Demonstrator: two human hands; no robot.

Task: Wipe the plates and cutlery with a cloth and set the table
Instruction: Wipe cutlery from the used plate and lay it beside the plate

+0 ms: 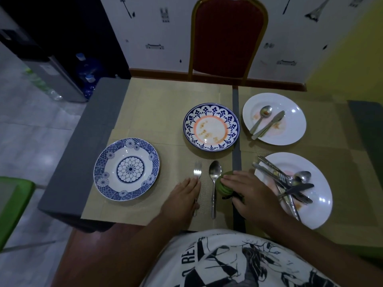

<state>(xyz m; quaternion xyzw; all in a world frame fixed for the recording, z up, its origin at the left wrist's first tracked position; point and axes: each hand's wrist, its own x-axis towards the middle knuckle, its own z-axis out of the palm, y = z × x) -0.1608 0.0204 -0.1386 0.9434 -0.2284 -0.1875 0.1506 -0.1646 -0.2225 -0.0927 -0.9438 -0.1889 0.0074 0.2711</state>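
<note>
Head view, single frame, dim light.

- Tabletop (83, 154): grey, covered by beige placemats (161, 104). Red chair (228, 38) at the far side.
- Blue-and-white plate (126, 168): near left, on a placemat, looks clean, nothing on it.
- Blue-and-orange plate (211, 127): centre, further back, brownish smears in its well.
- Far white plate (294, 121): right rear, smeared. A small spoon (262, 117) and a knife (269, 124) lie crossed in it.
- Near white plate (319, 204): right front, reddish smears, holds a loose pile of cutlery (290, 183): knives, forks and a spoon, overlapping.
- Fork (197, 172) and large spoon (215, 172): side by side on the near placemat, right of the blue-and-white plate, handles toward the person, not touching.
- Left hand (182, 195): palm down, fingers (192, 183) straight and together, resting on the fork's handle. Tines show beyond the fingertips.
- Right hand (246, 193): laid over a bunched green cloth (222, 188) just right of the large spoon. Fingers (230, 179) extended flat across the cloth's top, thumb hidden. The cloth sits between the large spoon and the near white plate.
</note>
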